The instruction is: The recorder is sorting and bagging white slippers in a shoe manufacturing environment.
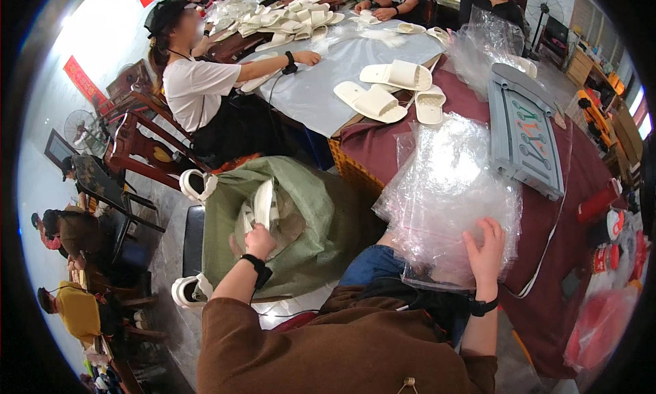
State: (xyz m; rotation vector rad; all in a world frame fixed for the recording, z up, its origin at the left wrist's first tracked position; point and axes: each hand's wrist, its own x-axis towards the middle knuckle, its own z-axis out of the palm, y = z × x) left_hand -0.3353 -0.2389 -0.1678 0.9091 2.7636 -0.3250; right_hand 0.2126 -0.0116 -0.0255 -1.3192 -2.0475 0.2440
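My left hand [260, 242] reaches into a large green woven sack [318, 202] and is closed round the end of a white slipper [264, 201]. More clear plastic and pale shapes lie around it inside the sack, hard to make out. My right hand [486, 249] rests on the near right part of a stack of clear plastic bags [437, 189], its thumb and fingers apart. The stack lies on the dark red cloth and overhangs its near edge. Beyond it are several loose cream slippers [372, 101].
A grey plastic case [525, 138] stands right of the bags on the red tablecloth [581, 168]. A red cylinder [599, 200] lies farther right. Across the grey-covered table, a person in a white shirt [205, 93] sits near a heap of slippers [294, 21]. Wooden chairs [150, 144] stand at left.
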